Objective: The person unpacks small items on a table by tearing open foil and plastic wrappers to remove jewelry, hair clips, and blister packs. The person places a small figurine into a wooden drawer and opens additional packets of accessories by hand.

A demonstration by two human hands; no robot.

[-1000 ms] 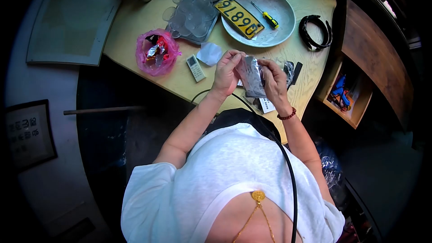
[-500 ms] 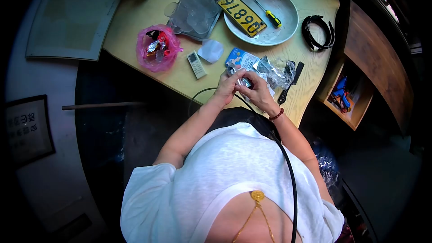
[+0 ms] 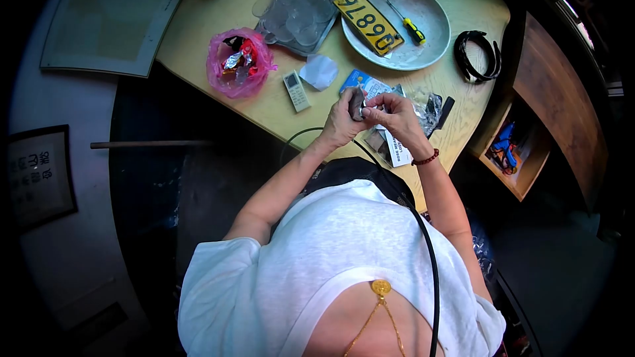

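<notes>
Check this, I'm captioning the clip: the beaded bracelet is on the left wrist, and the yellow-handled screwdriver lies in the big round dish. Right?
Not quite: the head view shows the beaded bracelet on the right wrist, by the right hand. The yellow-handled screwdriver does lie in the big round dish.

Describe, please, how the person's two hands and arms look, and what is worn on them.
Both hands, left and right, are without gloves. The right wrist wears a dark red beaded bracelet; no jewellery is visible on the left wrist. The short sleeves of a white T-shirt leave both forearms bare. Small details of the fingers cannot be made out.
</notes>
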